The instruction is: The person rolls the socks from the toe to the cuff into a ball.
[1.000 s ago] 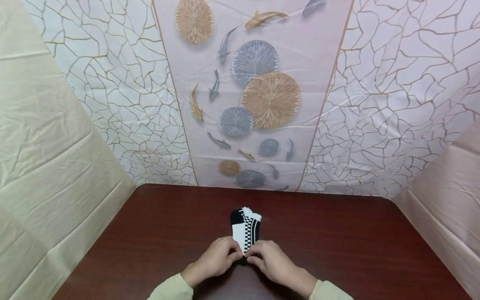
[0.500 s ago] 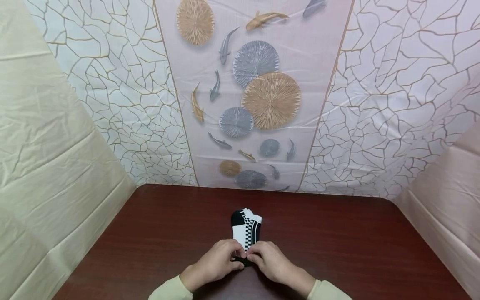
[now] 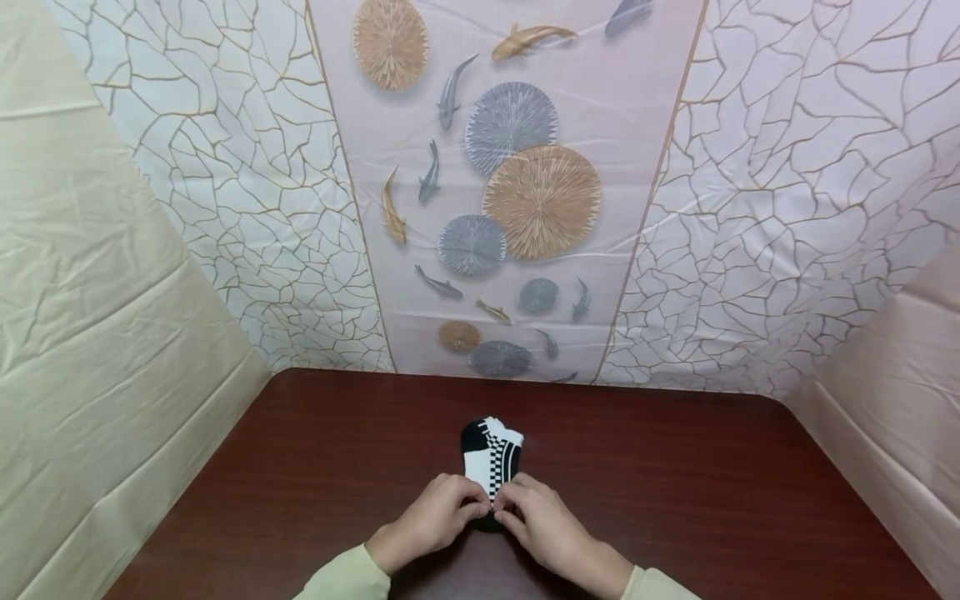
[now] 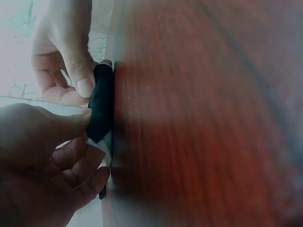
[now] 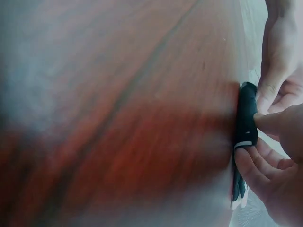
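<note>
A pair of black-and-white ankle socks [image 3: 477, 468] with a checkered stripe lies stacked on the dark red wooden table, cuffs pointing away from me. My left hand [image 3: 435, 515] pinches the near black end between thumb and fingers. Beside it, almost touching, my right hand [image 3: 546, 525] pinches the same end. Seen from the left wrist, the black sock end [image 4: 102, 104] looks thick and rounded, like a fold or roll, just above the wood. The right wrist view has this black edge [image 5: 246, 113] with thumbs on its near side; the fingers partly cover the middle of the socks.
The wooden table [image 3: 675, 467] stretches out to both sides and behind the socks. At its back hangs a patterned cloth [image 3: 540, 200] with fish and round leaves. Beige cloth [image 3: 112, 333] drapes the left side, and a pale pinkish cloth [image 3: 892, 400] the right.
Both hands have shifted slightly and their fingertips are closer together than a second ago. The left thumb and fingers, spread wider half a second ago, have drawn together. The socks stay in place.
</note>
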A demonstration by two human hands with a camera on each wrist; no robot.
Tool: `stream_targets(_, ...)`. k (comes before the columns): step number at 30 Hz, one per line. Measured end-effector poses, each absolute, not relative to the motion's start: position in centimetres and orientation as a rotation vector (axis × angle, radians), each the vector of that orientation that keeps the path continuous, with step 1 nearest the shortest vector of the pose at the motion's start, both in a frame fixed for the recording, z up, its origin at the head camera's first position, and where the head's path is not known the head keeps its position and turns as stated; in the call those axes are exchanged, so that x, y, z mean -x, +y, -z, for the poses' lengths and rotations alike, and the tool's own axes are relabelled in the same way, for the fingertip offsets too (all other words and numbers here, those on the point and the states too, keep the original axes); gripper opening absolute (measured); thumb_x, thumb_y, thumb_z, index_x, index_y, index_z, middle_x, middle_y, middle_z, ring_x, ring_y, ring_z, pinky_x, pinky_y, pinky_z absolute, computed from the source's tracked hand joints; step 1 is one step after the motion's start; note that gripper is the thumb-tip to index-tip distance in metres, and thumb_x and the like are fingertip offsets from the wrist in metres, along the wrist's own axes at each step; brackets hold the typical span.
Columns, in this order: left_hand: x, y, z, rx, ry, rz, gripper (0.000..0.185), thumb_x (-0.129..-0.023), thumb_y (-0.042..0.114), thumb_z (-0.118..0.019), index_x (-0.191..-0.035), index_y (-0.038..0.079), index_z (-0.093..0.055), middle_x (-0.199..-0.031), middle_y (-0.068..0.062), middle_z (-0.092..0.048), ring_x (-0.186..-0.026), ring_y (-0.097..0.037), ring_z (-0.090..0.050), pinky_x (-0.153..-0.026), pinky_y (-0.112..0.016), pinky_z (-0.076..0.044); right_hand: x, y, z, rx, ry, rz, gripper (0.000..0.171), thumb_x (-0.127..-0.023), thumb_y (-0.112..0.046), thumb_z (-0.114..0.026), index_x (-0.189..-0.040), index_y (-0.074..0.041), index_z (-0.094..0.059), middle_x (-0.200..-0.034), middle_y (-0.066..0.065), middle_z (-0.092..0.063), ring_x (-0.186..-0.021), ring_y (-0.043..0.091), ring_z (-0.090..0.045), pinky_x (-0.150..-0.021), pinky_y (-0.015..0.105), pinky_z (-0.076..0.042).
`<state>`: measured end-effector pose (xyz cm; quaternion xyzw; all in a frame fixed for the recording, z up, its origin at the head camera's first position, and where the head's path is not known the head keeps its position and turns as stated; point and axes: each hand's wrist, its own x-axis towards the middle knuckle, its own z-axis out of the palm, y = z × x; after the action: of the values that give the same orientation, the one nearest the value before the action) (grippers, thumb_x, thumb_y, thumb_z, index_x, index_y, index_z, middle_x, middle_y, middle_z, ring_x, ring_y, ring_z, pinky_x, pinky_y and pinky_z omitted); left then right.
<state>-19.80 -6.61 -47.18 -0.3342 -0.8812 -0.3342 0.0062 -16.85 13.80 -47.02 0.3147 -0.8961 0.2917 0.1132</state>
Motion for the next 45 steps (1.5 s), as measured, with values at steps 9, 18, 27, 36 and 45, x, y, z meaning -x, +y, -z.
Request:
stream_targets(9,20.1,-6.4,47.0,0.973,-2.808,1.116,0.01,-0.09,0.009,-0.074,-0.083,0.016,-0.076,-0.079,0.015,-0.068,-0.075,0.004,-0.058,-0.07,-0.02,-0.049,16.6,13.6,46.8,-0.973,-2.622,-0.625,0.019,-0.078,-0.017,-0.087,-0.088,-0.015,-0.071,-0.089,-0.008,-0.059,-0.083,0.007,-0.057,-0.073,0.027,-0.051)
stream_targets(18,19.8,-6.7,47.1,1.018,-2.719,1.042,0.012,-0.087,0.007,-0.078,-0.082,0.017,-0.073,-0.081,0.013,-0.057,-0.075,0.0,-0.054,-0.069,-0.02,-0.047,16.7,13.7,47.0,-0.989,-2.64,-0.71,0.011,-0.083,-0.012,-0.082,-0.089,-0.014,-0.072,-0.09,-0.008,-0.062,-0.085,0.007,-0.059,-0.075,0.029,-0.051)
stream_targets(27,19.8,-7.3,46.4,1.135,-2.727,0.837,0.005,-0.085,0.015,-0.081,-0.086,0.02,-0.078,-0.087,0.017,-0.064,-0.083,0.001,-0.057,-0.077,-0.022,-0.048,16.9,13.9,46.8,-0.964,-2.684,-0.79,0.009,-0.086,-0.011,-0.078,-0.087,-0.014,-0.069,-0.088,-0.008,-0.06,-0.083,0.006,-0.057,-0.075,0.031,-0.051)
stream_targets(36,19.7,-7.6,46.6,1.192,-2.738,0.814,0.009,-0.083,0.016,-0.082,-0.087,0.018,-0.074,-0.087,0.015,-0.062,-0.078,0.001,-0.054,-0.072,-0.018,-0.046,17.0,14.0,46.8,-0.946,-2.71,-0.838,0.007,-0.087,-0.012,-0.077,-0.086,-0.015,-0.071,-0.087,-0.009,-0.061,-0.082,0.006,-0.058,-0.073,0.031,-0.051)
stream_targets(45,19.5,-7.5,46.5,1.182,-2.806,0.775,0.004,-0.093,0.019,-0.073,-0.089,0.018,-0.072,-0.09,0.014,-0.06,-0.086,-0.001,-0.056,-0.081,-0.029,-0.049,16.7,13.8,46.3,-0.984,-2.673,-0.551,0.024,-0.078,-0.012,-0.086,-0.097,-0.012,-0.072,-0.094,-0.006,-0.058,-0.087,0.01,-0.056,-0.077,0.03,-0.051)
